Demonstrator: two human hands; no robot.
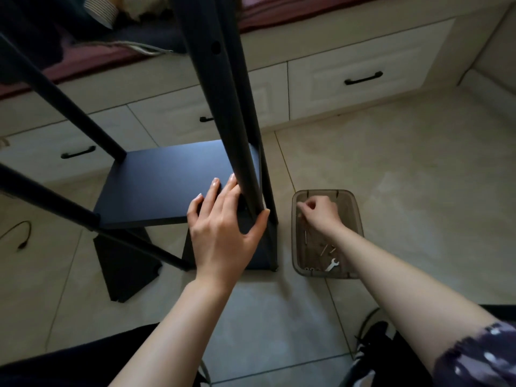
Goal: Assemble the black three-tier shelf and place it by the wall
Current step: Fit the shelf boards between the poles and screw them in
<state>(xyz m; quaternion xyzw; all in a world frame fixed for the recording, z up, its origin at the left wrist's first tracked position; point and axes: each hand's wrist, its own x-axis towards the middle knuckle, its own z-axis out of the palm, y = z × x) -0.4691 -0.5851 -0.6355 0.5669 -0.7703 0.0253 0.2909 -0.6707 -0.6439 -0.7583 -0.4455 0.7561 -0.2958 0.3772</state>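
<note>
The partly built black shelf stands on the tiled floor, with one black board (164, 182) fixed between several black poles. The nearest pole (223, 93) rises up past the camera. My left hand (223, 227) rests on the board's near right corner, fingers flat on top and thumb hooked round the foot of that pole. My right hand (318, 213) is inside a clear plastic bin (296, 247) to the right, fingers curled and pinching a small piece of hardware at the bin's far left. A loose black board (122, 263) lies on the floor below the shelf.
The bin holds screws and a small silver wrench (332, 265). White drawers with black handles (363, 78) run along the back under a cushioned bench. A black cable (22, 233) lies on the floor at left. Dark fabric and a bag sit near my legs.
</note>
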